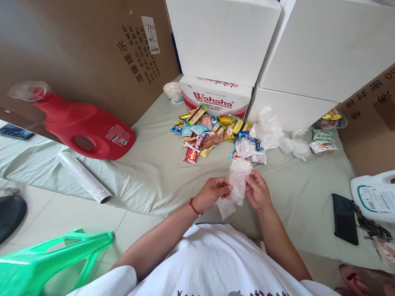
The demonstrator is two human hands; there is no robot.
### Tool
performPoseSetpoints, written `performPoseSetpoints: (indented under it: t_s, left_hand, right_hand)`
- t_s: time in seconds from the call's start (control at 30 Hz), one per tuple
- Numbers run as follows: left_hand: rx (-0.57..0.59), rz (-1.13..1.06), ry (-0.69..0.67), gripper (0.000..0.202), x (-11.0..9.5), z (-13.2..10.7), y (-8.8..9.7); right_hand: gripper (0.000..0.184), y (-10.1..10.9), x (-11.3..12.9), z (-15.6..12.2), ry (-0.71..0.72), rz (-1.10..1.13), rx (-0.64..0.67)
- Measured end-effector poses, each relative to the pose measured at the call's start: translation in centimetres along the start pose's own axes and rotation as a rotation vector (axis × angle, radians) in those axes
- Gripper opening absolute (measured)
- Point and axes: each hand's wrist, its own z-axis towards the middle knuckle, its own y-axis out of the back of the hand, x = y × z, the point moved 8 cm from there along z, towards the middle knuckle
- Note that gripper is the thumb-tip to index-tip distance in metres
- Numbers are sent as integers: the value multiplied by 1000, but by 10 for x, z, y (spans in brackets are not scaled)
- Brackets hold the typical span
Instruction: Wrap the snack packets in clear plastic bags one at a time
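Note:
Between my two hands is a crumpled strip of clear plastic wrap (239, 182), its lower end hanging down. My left hand (215, 194), with a red bracelet at the wrist, pinches the strip's left edge between thumb and fingers. On the other side my right hand (258, 191) grips its right edge. Just beyond lies a heap of small wrapped snacks (202, 133) in many colours. More crumpled clear plastic (267, 129) sits right of that heap, and a smaller clump (296, 148) lies further right.
A Wahaha carton (217, 97) and white boxes (221, 36) stand at the back. A red detergent jug (88, 127) and a plastic film roll (84, 177) lie left. At right are snack packets (324, 141), a black phone (344, 218) and a white jug (379, 195). A green stool (51, 259) stands lower left.

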Motion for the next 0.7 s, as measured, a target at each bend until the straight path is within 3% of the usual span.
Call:
performPoseSetpoints:
  t_s: [0.03, 0.1, 0.2, 0.27, 0.37, 0.47, 0.53, 0.57, 0.63, 0.7]
  left_hand:
    - [-45, -15, -4, 39, 1, -1, 8]
    - [-253, -30, -55, 36, 1, -9, 41]
    - [-562, -68, -97, 35, 3, -32, 100]
    - [-665, -83, -77, 36, 8, -47, 127]
    - [-681, -84, -21, 37, 18, -62, 140]
    - [-676, -79, 21, 38, 28, -73, 135]
    - [-687, -60, 44, 39, 32, -82, 131]
    - [-682, -48, 55, 38, 33, -86, 130]
    - [-652, -34, 66, 34, 34, -92, 127]
    - [-604, -46, 65, 29, 31, -94, 125]
  right_hand:
    - [23, 0, 0, -3, 38, -119, 8]
    - [24, -1, 4, -11, 163, -405, 64]
    - [51, -22, -7, -28, 267, -802, 382]
    - [72, -40, -26, -37, 223, -1012, 616]
    - [85, -65, -50, -41, 146, -1267, 807]
    - [64, -84, -59, -43, 149, -1365, 920]
    - [45, -84, -49, -39, 185, -1308, 889]
    - [37, -77, -37, -31, 219, -1243, 806]
    - [29, -50, 4, -2, 310, -1083, 501]
    - [33, -3, 56, 39, 383, -973, 57]
